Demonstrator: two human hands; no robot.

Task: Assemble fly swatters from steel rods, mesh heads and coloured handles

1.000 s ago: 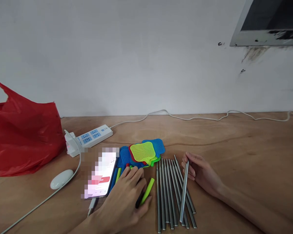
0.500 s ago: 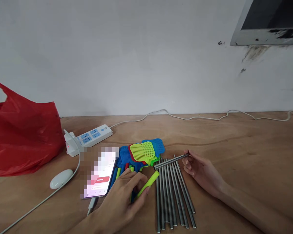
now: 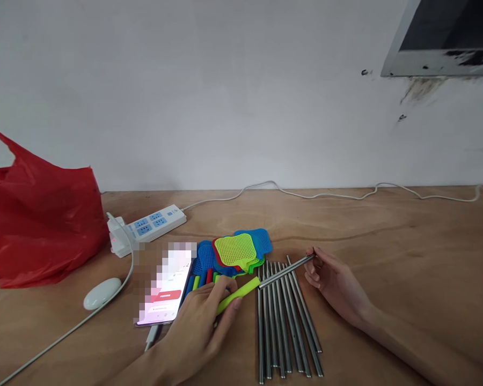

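Observation:
My left hand [image 3: 205, 316] is closed around a yellow-green plastic handle [image 3: 241, 294], pointing up to the right. Its far end meets the lower end of a thin metal rod [image 3: 285, 272]; I cannot tell whether the rod is inside it. My right hand [image 3: 332, 281] pinches that rod by its upper end. Below it, several metal rods [image 3: 284, 327] lie side by side on the table. Behind my left hand are flat perforated fly swatter heads [image 3: 235, 251] in blue, red, green and yellow-green. More coloured handles [image 3: 209, 276] lie partly hidden behind my fingers.
A lit phone [image 3: 167, 289] with a charging cable lies left of my left hand. Further left are a white mouse-shaped object [image 3: 102, 294], a white power strip [image 3: 159, 224] and a red plastic bag [image 3: 44, 225]. A thin white cord [image 3: 322, 195] runs along the wall.
My left hand has turned the yellow-green handle flatter, into line with the rod. The rod's lower end has shifted down and right, and the two ends now meet.

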